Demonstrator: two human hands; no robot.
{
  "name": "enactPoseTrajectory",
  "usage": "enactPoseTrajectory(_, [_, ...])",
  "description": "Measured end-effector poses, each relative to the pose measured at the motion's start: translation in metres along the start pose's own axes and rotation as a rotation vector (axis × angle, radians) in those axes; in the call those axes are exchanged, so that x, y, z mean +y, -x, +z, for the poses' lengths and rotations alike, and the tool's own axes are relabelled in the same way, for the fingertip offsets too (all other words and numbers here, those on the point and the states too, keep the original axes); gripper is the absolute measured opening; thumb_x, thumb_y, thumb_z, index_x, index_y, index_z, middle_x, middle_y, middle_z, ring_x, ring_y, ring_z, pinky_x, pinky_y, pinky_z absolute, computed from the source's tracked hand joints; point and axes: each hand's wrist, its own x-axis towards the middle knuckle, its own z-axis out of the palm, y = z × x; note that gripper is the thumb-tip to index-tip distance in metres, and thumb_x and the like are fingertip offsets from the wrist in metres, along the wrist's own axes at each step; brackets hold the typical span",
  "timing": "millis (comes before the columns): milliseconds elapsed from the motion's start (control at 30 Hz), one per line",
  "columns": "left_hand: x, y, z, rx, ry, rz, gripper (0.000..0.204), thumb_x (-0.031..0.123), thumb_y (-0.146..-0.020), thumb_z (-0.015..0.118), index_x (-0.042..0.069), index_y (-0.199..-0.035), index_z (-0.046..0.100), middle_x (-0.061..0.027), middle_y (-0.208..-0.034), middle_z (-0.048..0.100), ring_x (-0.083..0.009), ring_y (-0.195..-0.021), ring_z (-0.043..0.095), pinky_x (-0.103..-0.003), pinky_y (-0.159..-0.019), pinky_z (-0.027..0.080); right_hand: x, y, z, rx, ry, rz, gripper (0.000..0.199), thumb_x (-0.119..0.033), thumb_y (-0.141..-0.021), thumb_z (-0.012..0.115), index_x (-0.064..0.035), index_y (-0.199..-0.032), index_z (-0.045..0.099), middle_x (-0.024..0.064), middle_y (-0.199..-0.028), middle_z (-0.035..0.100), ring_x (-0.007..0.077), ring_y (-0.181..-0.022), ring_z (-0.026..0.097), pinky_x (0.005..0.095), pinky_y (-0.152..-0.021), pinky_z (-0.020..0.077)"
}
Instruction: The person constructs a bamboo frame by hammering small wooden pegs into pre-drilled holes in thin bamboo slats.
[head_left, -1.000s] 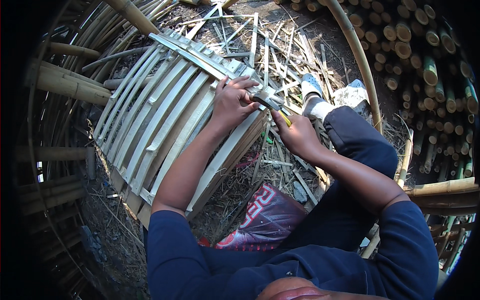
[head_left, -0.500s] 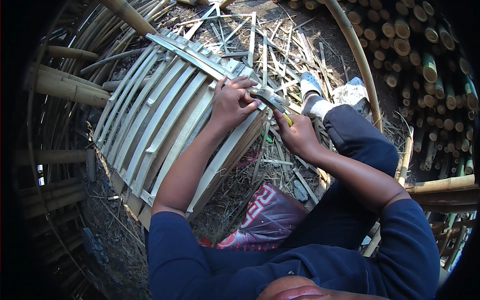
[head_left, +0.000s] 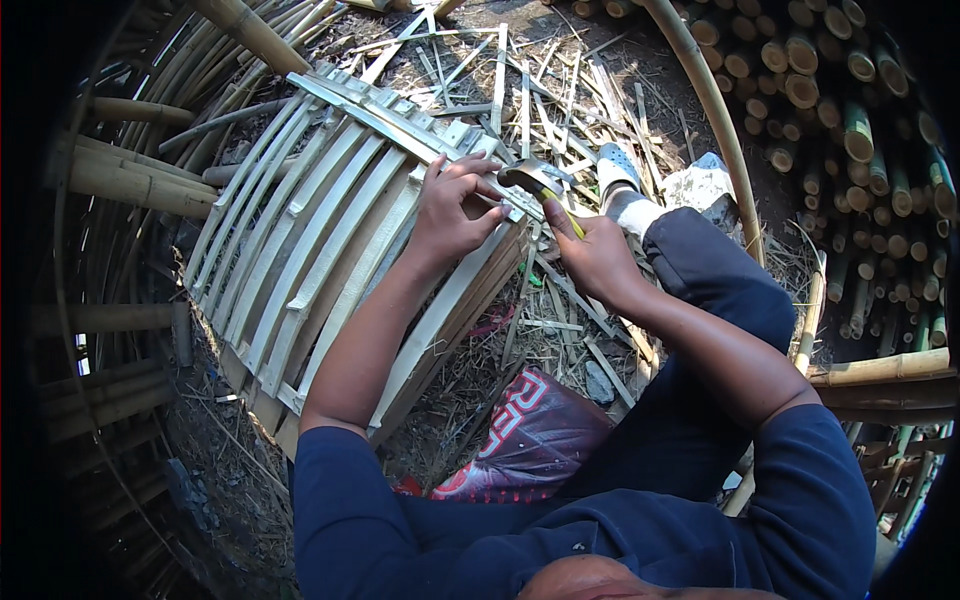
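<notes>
My right hand (head_left: 598,258) is closed around the yellow-and-black handle of a claw hammer (head_left: 541,183). The hammer's dark metal head is raised just above the near right corner of a panel of pale bamboo slats (head_left: 338,220). Beside that head is my left hand (head_left: 456,212), resting at the end of the panel's edge strip (head_left: 380,118). Its thumb and forefinger curl toward each other at the corner, and whatever they pinch is too small to make out. The other fingers bend over the strip.
Split bamboo offcuts (head_left: 527,95) litter the ground beyond the panel. Stacked bamboo poles (head_left: 800,85) stand at the far right, behind a bent pole (head_left: 705,100). A red printed sack (head_left: 530,440) lies by my legs. More bamboo poles (head_left: 140,185) line the left.
The hammer head has lifted slightly off the corner, with its head now showing more clearly. My left hand has shifted a little to the left, at the same corner.
</notes>
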Motion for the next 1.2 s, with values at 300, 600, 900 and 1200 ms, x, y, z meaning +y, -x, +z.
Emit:
enactPoseTrajectory(300, [-0.008,0.0,0.005,0.007,-0.101,0.005,0.02,0.025,-0.08,0.085,0.013,-0.072,0.071,-0.0003,-0.136,0.068,-0.0242,-0.141,0.052,-0.053,-0.125,0.019,-0.003,0.003,-0.005,-0.1,0.028,0.032,0.08,-0.064,-0.105,0.047,0.0028,-0.062,0.056,0.0054,-0.05,0.048,0.0143,-0.05,0.044,0.0407,-0.05,0.0373])
enactPoseTrajectory(600, [-0.007,-0.003,0.004,-0.031,-0.154,0.019,0.028,0.025,-0.081,0.082,0.013,-0.062,0.065,0.0019,-0.143,0.065,-0.0237,-0.147,0.045,-0.051,-0.126,0.017,-0.004,0.001,-0.008,-0.084,0.143,0.004,0.08,-0.065,-0.104,0.048,0.0023,-0.062,0.061,0.0069,-0.046,0.05,0.0187,-0.044,0.052,0.0415,-0.047,0.0405])
enactPoseTrajectory(900, [-0.005,-0.002,0.005,-0.025,-0.122,-0.01,0.027,0.025,-0.08,0.083,0.014,-0.062,0.067,0.0021,-0.143,0.065,-0.0236,-0.147,0.044,-0.051,-0.126,0.017,-0.022,0.006,-0.019,-0.121,0.201,0.038,0.081,-0.066,-0.1,0.05,0.0062,-0.07,0.07,0.0244,-0.06,0.063,0.0414,-0.062,0.068,0.0529,-0.064,0.0521])
enactPoseTrajectory(1200, [-0.006,-0.002,0.005,-0.031,-0.145,-0.014,0.021,0.03,-0.082,0.083,0.015,-0.068,0.076,0.0011,-0.143,0.065,-0.0236,-0.146,0.045,-0.05,-0.126,0.018,-0.023,0.005,-0.021,-0.15,0.274,0.046,0.081,-0.067,-0.099,0.049,0.006,-0.071,0.07,0.0251,-0.062,0.063,0.043,-0.063,0.068,0.0538,-0.065,0.0522])
